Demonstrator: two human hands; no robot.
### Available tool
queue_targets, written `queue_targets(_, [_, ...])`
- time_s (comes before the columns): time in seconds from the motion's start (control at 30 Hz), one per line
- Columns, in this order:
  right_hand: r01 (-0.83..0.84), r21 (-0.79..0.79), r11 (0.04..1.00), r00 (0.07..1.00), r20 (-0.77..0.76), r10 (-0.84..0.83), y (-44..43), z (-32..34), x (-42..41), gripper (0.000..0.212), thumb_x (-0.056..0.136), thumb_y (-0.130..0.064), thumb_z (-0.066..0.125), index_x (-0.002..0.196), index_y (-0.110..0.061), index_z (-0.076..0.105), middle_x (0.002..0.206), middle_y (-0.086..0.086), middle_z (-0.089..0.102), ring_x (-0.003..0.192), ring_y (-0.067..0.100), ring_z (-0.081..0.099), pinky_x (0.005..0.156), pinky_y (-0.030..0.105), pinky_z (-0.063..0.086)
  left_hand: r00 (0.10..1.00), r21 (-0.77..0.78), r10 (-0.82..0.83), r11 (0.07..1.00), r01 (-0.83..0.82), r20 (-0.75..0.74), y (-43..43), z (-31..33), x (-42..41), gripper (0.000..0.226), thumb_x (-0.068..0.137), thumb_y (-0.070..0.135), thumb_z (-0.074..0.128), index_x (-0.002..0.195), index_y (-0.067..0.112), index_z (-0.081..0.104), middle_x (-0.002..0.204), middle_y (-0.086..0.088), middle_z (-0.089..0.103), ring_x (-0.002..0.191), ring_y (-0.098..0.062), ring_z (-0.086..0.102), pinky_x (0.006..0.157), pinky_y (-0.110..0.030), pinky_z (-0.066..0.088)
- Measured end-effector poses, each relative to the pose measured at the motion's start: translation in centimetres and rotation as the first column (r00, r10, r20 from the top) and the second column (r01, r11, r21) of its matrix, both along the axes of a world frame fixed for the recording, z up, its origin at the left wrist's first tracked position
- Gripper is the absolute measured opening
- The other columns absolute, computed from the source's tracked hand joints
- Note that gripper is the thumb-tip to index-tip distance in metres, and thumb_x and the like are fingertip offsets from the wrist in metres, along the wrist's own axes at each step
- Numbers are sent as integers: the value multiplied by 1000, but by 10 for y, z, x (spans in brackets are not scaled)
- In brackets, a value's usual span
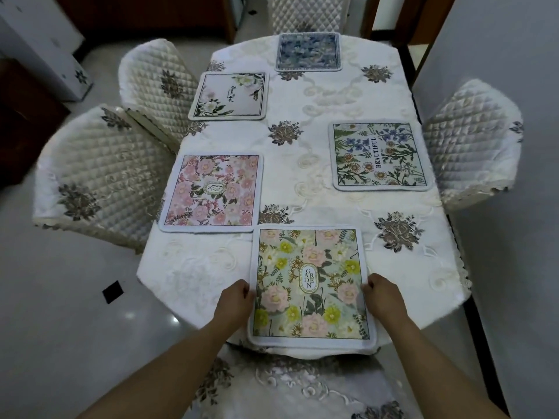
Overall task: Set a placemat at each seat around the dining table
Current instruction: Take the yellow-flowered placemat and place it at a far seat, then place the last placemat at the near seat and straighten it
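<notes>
A square placemat with yellow and pink flowers and the word GARDEN [311, 285] lies at the near end of the dining table [317, 98]. My left hand [234, 302] grips its left edge and my right hand [382, 296] grips its right edge. Several other mats lie flat on the table: a pink floral mat [210, 192] at the near left, a white one with green leaves [230, 96] at the far left, a blue one [308, 52] at the far end, and one reading BEAUTIFUL [379, 155] on the right.
Quilted cream chairs stand around the table: two on the left [96, 176] [154, 83], one on the right [475, 140], one at the far end [308, 13], and one just below me [290, 385]. A wall runs along the right. Pale tiled floor lies to the left.
</notes>
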State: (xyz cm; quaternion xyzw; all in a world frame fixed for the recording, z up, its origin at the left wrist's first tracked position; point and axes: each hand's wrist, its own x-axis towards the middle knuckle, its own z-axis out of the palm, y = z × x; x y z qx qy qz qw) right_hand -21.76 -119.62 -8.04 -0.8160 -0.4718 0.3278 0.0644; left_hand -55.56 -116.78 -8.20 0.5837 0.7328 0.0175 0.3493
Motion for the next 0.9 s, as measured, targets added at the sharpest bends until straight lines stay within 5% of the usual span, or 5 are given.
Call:
queue_targets(0.4, [-20, -42, 999, 966, 255, 30, -3, 15, -27, 20, 96, -24, 45, 105, -9, 55, 103, 13, 62, 96, 33, 62, 71, 35, 46, 976, -43, -176, 984, 172, -130, 11, 15, -1, 21, 93, 37, 52, 85, 19, 46, 90, -4, 60, 82, -24, 58, 66, -32, 44])
queue_targets(0.67, [-203, 70, 977, 933, 317, 171, 3, 74, -95, 12, 93, -22, 46, 82, -17, 47, 88, 7, 58, 84, 28, 62, 61, 29, 38, 956, 167, -274, 943, 289, -106, 53, 67, -65, 20, 90, 38, 56, 89, 19, 51, 90, -3, 61, 83, -23, 57, 66, -32, 44])
queue_targets(0.9, [-359, 198, 912, 837, 500, 221, 53, 157, -211, 22, 94, -32, 49, 101, -13, 55, 101, 9, 58, 94, 30, 57, 71, 34, 42, 888, 370, -382, 810, 456, -256, 106, 142, -195, 24, 90, 40, 56, 98, 18, 56, 97, -8, 62, 88, -28, 59, 68, -34, 46])
